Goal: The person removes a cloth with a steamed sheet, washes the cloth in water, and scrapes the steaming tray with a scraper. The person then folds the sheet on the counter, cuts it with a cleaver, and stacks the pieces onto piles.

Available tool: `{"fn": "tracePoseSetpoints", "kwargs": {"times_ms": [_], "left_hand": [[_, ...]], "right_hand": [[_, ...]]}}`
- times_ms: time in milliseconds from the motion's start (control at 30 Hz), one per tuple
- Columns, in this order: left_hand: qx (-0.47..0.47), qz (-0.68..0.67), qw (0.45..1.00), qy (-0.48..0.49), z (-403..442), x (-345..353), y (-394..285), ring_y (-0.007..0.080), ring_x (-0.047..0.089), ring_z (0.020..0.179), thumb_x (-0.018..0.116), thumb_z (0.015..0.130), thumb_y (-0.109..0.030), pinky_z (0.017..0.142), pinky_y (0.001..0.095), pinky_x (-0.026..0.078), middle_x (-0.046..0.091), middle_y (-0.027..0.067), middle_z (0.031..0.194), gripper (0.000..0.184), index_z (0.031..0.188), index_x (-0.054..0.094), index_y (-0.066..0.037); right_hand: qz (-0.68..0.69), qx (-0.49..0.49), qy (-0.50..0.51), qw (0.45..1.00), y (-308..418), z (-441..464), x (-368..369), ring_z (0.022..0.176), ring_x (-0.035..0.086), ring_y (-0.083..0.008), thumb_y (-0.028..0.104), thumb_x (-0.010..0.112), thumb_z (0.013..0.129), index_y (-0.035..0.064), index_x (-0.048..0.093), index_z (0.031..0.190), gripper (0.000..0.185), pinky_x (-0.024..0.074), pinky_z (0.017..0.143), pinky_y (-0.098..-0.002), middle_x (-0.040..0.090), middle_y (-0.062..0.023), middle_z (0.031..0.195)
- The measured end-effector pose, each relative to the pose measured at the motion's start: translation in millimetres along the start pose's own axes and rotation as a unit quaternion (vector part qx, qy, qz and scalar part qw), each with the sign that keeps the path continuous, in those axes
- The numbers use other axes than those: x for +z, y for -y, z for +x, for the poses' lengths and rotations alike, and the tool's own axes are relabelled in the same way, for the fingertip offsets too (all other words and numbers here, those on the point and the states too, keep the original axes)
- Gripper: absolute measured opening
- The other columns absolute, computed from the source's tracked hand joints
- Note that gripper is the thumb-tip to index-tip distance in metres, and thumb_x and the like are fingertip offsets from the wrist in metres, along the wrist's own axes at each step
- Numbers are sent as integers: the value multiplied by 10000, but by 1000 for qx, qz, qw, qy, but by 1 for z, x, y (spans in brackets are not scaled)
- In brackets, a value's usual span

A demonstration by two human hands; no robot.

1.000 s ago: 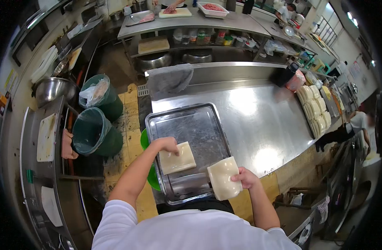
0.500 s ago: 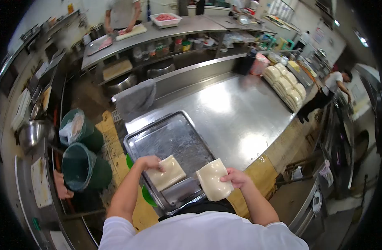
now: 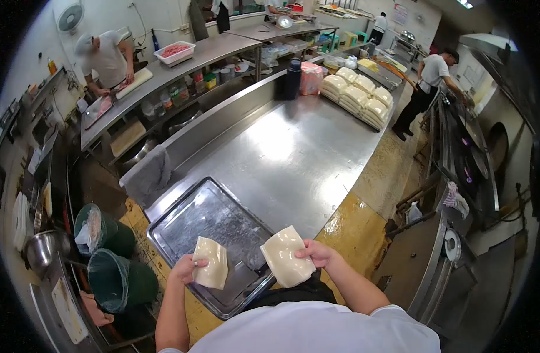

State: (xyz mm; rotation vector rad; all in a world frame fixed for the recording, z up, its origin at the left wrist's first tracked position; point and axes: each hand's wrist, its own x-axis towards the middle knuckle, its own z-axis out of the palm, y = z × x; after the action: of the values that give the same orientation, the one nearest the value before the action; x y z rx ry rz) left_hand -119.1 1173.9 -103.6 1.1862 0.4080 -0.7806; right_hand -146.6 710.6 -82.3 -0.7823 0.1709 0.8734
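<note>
My left hand grips the left edge of a pale, glossy square sheet, thumb on top, above the metal tray. A second pale sheet, slightly larger in view, is pinched at its right side by my right hand, near the tray's right corner. The two sheets are apart. Beneath them the dark metal tray lies tilted in view on the steel table. The fingers under both sheets are hidden.
Stacked pale packs stand at the table's far right, beside a pink bag and a dark bottle. A grey cloth hangs over the left edge. Green bins stand left. One person cuts meat; another stands right.
My left hand has lifted its sheet from the tray and now holds it raised. My right hand still holds the other sheet. The view has turned toward the right.
</note>
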Motion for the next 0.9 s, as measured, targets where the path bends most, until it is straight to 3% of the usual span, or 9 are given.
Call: {"fn": "tracePoseSetpoints", "kwargs": {"times_ms": [133,367,633,900], "left_hand": [[32,7,999,-3,-1,64,-19,289,710,941,743,833,-11,855,469,587,707,141,1077,333,1146,658,67],[59,-11,996,63,57,250,-24,286,705,966,768,826,-60,871,464,585,700,152,1105,389,1170,639,69],[4,-59,983,174,167,479,-10,307,680,1068,748,861,-112,947,471,557,669,163,1204,458,1262,587,38],[-37,-26,974,222,251,647,-37,316,676,1080,716,892,-96,967,489,546,665,173,1205,432,1272,576,55]], "right_hand": [[33,-32,5,999,17,-32,-31,1096,680,-260,64,728,876,-1,590,1296,447,546,978,-440,678,-135,1219],[37,-81,-31,996,77,-122,-121,1100,671,-253,86,738,866,8,575,1304,473,541,978,-437,666,-123,1232],[48,-150,-93,983,177,-268,-226,1087,679,-260,79,726,868,0,571,1308,473,551,965,-432,674,-128,1216],[72,-220,-125,965,264,-360,-311,1077,682,-265,64,722,860,5,575,1304,471,560,949,-439,678,-130,1201]]}}
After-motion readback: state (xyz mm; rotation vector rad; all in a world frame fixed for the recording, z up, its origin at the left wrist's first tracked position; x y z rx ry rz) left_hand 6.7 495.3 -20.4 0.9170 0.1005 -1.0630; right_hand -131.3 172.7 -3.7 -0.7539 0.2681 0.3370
